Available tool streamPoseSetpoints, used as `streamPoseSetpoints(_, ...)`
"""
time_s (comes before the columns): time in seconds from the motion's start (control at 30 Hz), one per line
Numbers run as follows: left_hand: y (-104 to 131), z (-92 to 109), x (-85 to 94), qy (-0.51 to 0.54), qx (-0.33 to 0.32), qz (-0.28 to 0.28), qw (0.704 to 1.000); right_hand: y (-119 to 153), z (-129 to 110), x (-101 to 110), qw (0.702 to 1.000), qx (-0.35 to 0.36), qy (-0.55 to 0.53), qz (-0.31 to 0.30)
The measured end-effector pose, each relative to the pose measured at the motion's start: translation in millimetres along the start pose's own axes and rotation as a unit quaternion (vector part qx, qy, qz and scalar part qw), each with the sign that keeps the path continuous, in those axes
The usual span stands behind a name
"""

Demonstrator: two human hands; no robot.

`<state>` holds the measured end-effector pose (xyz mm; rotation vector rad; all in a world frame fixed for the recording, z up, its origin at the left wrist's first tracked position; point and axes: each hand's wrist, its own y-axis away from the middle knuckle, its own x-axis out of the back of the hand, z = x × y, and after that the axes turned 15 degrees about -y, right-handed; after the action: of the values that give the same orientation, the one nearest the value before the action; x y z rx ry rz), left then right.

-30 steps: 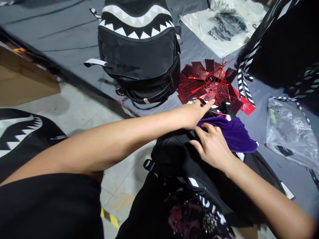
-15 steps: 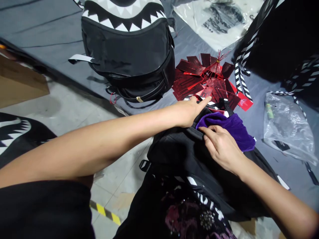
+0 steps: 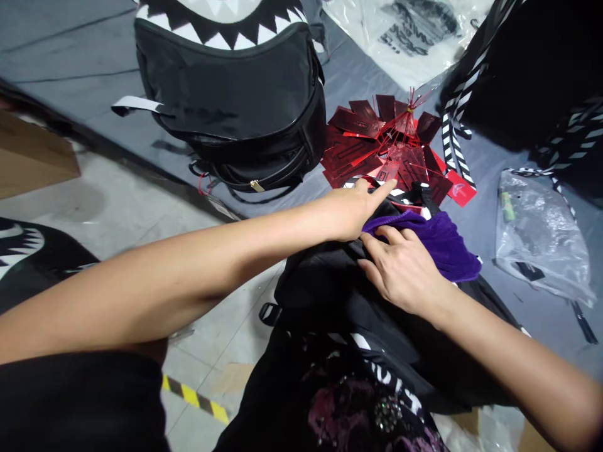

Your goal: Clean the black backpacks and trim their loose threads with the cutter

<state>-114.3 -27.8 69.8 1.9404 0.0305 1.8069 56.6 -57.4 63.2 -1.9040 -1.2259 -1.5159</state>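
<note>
A black backpack (image 3: 325, 289) lies in front of me at the table's edge, with purple fabric (image 3: 445, 245) showing at its top opening. My left hand (image 3: 355, 204) rests at the near side of that opening, thumb and finger spread apart; its other fingers are hidden inside or behind the bag's edge, so what they hold is unclear. On the purple fabric and black edge lies my right hand (image 3: 400, 263), fingers apart and slightly bent, fingertips against the cloth. Just beyond both hands is a fan of dark red tags (image 3: 391, 150) tied with red strings.
Another black backpack (image 3: 230, 94) with a white-toothed pattern stands at the upper left. Clear plastic bags lie at the right (image 3: 541, 232) and top (image 3: 414, 31). Black bags with striped straps (image 3: 527, 81) fill the upper right. A cardboard box (image 3: 35, 154) sits at the left.
My right hand has shifted a little left along the opening, and its fingers have spread. The view has moved slightly, while my left hand stays at the bag's edge.
</note>
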Motion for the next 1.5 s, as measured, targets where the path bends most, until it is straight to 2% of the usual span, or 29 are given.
streamPoseSetpoints(0.1, 0.8, 0.0, 0.9, -0.004, -0.008, 0.0, 1.0, 5.3, -0.6, -1.5, 0.998, -0.037, 0.044, 0.008)
streamPoseSetpoints(0.27, 1.0, -0.7, 0.0, 0.001, -0.004, -0.003, 1.0, 5.7, 0.3, -7.0, 1.0, -0.001, 0.005, 0.031)
streamPoseSetpoints(0.43, 0.2, -2.7, -2.7, 0.009, -0.02, 0.013, 1.0, 5.3, -0.1, -12.3, 0.998, -0.03, 0.023, 0.054)
streamPoseSetpoints(0.53, 0.5, -3.2, -2.1, 0.01, -0.019, 0.002, 1.0, 4.9, -0.9, -12.8, 0.999, -0.004, 0.004, 0.048)
streamPoseSetpoints(0.7, 1.2, -3.9, -1.8, 0.019, -0.026, 0.012, 0.999, 2.9, -2.6, -11.5, 0.998, -0.026, 0.035, 0.053)
streamPoseSetpoints(0.83, 0.7, -4.4, -2.7, 0.017, -0.022, 0.009, 1.0, 2.6, -1.7, -9.8, 0.999, 0.011, 0.017, 0.045)
streamPoseSetpoints(0.97, 0.1, -4.2, -1.6, 0.027, -0.024, 0.004, 0.999, 5.3, -2.5, -7.7, 0.996, -0.039, 0.062, 0.047)
streamPoseSetpoints(1.13, 0.4, -4.6, 0.4, 0.033, -0.024, -0.008, 0.999, 3.8, -7.9, -6.4, 0.998, -0.012, 0.047, 0.034)
streamPoseSetpoints(1.27, 0.2, -4.9, 0.4, 0.039, -0.022, -0.012, 0.999, 3.4, -9.2, -6.5, 0.996, -0.071, 0.049, 0.033)
streamPoseSetpoints(1.4, -1.4, -5.6, -2.0, 0.037, -0.016, -0.01, 0.999, 2.4, -4.7, -7.0, 1.0, -0.009, 0.001, 0.027)
streamPoseSetpoints(1.5, -2.0, -6.2, -3.5, 0.042, -0.023, -0.007, 0.999, 1.9, -3.0, -6.6, 0.999, -0.033, 0.023, 0.026)
